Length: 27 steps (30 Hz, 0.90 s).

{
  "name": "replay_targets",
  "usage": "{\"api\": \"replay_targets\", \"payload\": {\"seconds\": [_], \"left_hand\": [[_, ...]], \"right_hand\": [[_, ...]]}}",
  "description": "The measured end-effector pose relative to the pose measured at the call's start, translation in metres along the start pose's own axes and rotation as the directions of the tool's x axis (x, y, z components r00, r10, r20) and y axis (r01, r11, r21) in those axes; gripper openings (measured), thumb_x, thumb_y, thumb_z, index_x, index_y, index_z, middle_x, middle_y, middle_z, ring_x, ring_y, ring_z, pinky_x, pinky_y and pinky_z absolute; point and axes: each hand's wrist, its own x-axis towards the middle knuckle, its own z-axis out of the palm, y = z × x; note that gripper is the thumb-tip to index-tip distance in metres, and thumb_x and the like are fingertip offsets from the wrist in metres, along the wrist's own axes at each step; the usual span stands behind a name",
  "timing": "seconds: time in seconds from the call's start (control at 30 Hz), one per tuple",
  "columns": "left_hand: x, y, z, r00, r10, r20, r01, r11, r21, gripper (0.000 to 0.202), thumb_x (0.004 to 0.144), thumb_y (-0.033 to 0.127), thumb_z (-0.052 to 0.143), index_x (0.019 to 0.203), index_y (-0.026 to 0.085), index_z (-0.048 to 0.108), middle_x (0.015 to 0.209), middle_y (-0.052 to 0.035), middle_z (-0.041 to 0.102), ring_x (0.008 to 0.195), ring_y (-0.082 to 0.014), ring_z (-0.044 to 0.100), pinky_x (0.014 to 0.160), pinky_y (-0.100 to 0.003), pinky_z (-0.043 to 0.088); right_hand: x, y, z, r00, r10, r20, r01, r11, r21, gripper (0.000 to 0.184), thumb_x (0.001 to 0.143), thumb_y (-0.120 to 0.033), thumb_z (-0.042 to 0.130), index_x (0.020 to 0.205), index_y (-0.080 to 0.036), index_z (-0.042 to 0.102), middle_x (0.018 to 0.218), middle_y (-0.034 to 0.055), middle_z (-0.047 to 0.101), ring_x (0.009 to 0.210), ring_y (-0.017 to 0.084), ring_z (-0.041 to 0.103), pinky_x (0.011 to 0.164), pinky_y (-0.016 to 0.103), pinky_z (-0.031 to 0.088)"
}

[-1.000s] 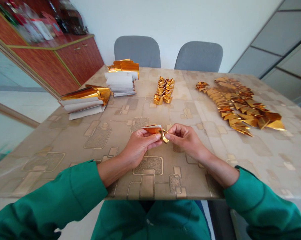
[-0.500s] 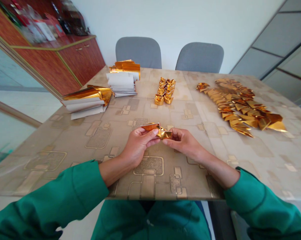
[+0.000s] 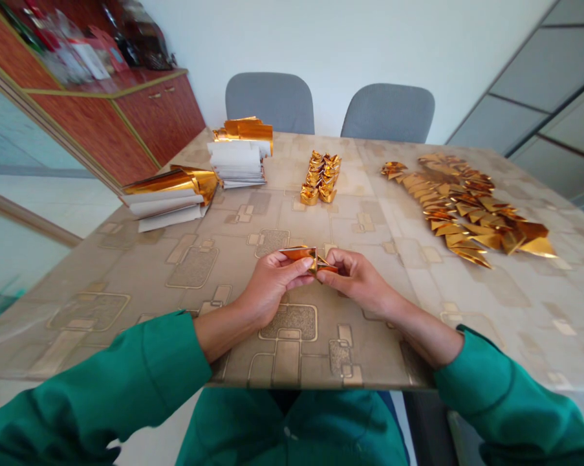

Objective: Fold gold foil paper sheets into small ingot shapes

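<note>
Head view: I see left hand (image 3: 271,279) pinching paper (image 3: 301,254), right hand (image 3: 358,275) gripping its right end, presumably to hold folds tight. Paper between both, over table (image 3: 194,268). Stacks (image 3: 237,158) at left, pile (image 3: 498,223) at right: well apart, probably against mixing.

Paper stacks (image 3: 236,158) left, foil rows (image 3: 313,178) between, foil pile (image 3: 461,202) right on table (image 3: 383,336), 2 chairs (image 3: 270,103) behind.
</note>
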Motion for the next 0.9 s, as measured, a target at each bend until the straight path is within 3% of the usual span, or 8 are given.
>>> {"api": "replay_targets", "payload": {"seconds": [0.17,0.37,0.57,0.8,0.9], "left_hand": [[0.000,0.000,0.000,0.999,0.030,0.032,-0.030,1.000,-0.002,0.031,0.064,0.029,0.087,0.085,0.014,0.071,0.082,-0.0006,0.071,0.075,-0.0107,0.067,0.070,-0.023,0.057],[0.001,0.002,0.001,0.995,0.104,0.008,-0.104,0.993,0.059,0.038,0.063,0.028,0.087,0.090,0.015,0.062,0.083,-0.0004,0.072,0.070,-0.0100,0.066,0.062,-0.021,0.055],[0.006,0.002,-0.001,0.954,0.299,0.032,-0.300,0.937,0.181,0.045,0.065,0.028,0.085,0.069,0.019,0.041,0.062,0.0054,0.064,0.051,-0.0088,0.062,0.049,-0.018,0.049],[0.004,0.005,-0.001,0.931,0.346,0.116,-0.363,0.909,0.204,0.031,0.072,0.027,0.081,0.076,0.020,0.051,0.073,0.0013,0.068,0.062,-0.0118,0.065,0.059,-0.023,0.053],[0.001,0.007,-0.002,0.890,0.434,0.141,-0.456,0.835,0.308,0.023,0.074,0.024,0.079,0.076,0.020,0.056,0.074,0.0013,0.064,0.066,-0.0127,0.063,0.061,-0.024,0.051]], "right_hand": [[-0.001,-0.004,-0.002,0.997,0.049,0.064,-0.055,0.994,0.096,0.037,0.081,-0.052,0.069,0.074,-0.019,0.053,0.065,-0.0046,0.048,0.057,0.009,0.040,0.052,0.024,0.028],[-0.001,-0.009,-0.003,0.996,0.090,0.026,-0.093,0.984,0.153,0.042,0.077,-0.056,0.073,0.071,-0.019,0.053,0.060,-0.0043,0.054,0.052,0.008,0.042,0.048,0.023,0.029],[-0.002,-0.009,-0.003,0.983,0.184,0.011,-0.182,0.964,0.193,0.044,0.073,-0.058,0.075,0.070,-0.019,0.054,0.056,-0.0043,0.056,0.048,0.007,0.043,0.044,0.021,0.028],[0.000,-0.012,-0.008,0.985,0.171,-0.028,-0.164,0.971,0.173,0.044,0.073,-0.058,0.075,0.068,-0.019,0.055,0.055,-0.0042,0.053,0.048,0.008,0.040,0.046,0.022,0.029],[0.000,-0.011,-0.010,0.985,0.172,-0.027,-0.165,0.972,0.165,0.044,0.073,-0.058,0.074,0.068,-0.019,0.056,0.056,-0.0038,0.054,0.049,0.008,0.041,0.047,0.022,0.029]]}}
